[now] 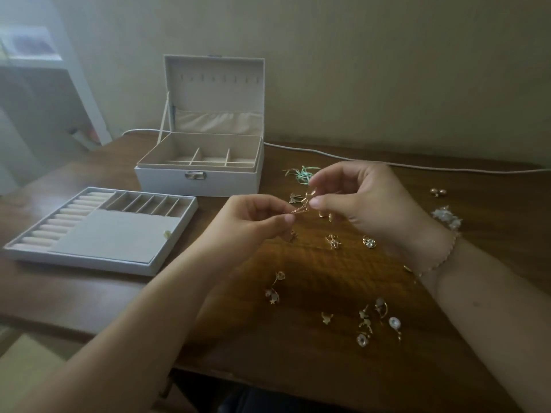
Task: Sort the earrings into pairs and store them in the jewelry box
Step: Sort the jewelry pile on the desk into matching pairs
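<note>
- Leftmost, a removable tray (125, 265) is seen lying flat just left of the jewelry box (167, 180); its ring rolls and small slots appear unfilled, apart from one small pale item (167, 233) on its flat panel, too small to identify.
- Next, the jewelry box is found open at the back of the table (74, 293), its lid upright; no earrings can be made out in its divided compartments.
- Right of the box and nearer the camera, the left hand (253, 217) is held raised, its thumb and fingers pinched on a gold earring (302, 205).
- The right hand (360, 201) is brought close against it, pinching the same gold piece or a matching one; which cannot be told.
- Further right of the box, loose earrings (369, 321) are left scattered over the table, with a green one (302, 172) nearest the box.
- Judged from this, sorting is barely begun: almost everything remains to be paired and stored.
</note>
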Tool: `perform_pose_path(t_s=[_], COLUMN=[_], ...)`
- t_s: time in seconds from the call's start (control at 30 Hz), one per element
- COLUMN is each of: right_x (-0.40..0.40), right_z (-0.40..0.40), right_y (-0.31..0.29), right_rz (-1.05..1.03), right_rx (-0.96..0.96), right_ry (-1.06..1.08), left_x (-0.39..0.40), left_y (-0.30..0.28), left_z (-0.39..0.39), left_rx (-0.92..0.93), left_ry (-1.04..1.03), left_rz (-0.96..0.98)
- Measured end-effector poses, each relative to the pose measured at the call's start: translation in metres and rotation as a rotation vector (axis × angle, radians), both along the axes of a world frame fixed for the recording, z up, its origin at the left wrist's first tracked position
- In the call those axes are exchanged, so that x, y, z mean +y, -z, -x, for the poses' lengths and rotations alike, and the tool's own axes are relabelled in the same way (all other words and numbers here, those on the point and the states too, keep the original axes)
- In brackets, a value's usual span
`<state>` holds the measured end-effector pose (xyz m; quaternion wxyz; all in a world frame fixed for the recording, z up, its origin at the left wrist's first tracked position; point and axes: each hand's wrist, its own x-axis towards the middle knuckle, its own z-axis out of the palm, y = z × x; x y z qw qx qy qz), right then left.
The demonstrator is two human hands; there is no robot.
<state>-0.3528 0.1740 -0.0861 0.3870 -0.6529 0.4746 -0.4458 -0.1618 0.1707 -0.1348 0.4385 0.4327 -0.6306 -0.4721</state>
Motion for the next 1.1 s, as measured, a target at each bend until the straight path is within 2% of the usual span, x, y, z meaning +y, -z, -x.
perform_pose_path(t_s=[0.13, 0.3, 0.43, 0.53, 0.63, 0.7, 0.93, 1.1], right_x=[0.001, 0.003, 0.006, 0.010, 0.012, 0.013, 0.022, 0.031], right_z=[-0.009, -0.020, -0.022, -0.022, -0.024, -0.024, 0.000, 0.009], right_y=[0.017, 0.034, 0.034, 0.036, 0.041, 0.040, 0.037, 0.037], right_rz=[-0.130, -0.160, -0.008, 0.093, 0.142, 0.167, 0.190, 0.250], right_rx=[0.079, 0.335, 0.611, 0.871, 0.981, 0.986, 1.095, 1.173], right_ry=[-0.077, -0.212, -0.288, -0.437, -0.501, -0.497, -0.514, -0.480], left_x=[0.002, 0.005, 0.005, 0.004, 0.002, 0.001, 0.001, 0.000], left_y=[0.004, 0.008, 0.006, 0.007, 0.009, 0.010, 0.006, 0.007], left_z=[-0.017, -0.031, -0.037, -0.041, -0.042, -0.042, -0.031, -0.016], left_rx=[-0.204, -0.178, -0.158, -0.168, -0.164, -0.251, -0.734, -0.841], left_ry=[-0.057, -0.035, -0.016, -0.008, 0.017, 0.034, 0.121, 0.155], left_rz=[0.094, 0.080, 0.059, 0.013, -0.056, -0.038, 0.156, 0.249])
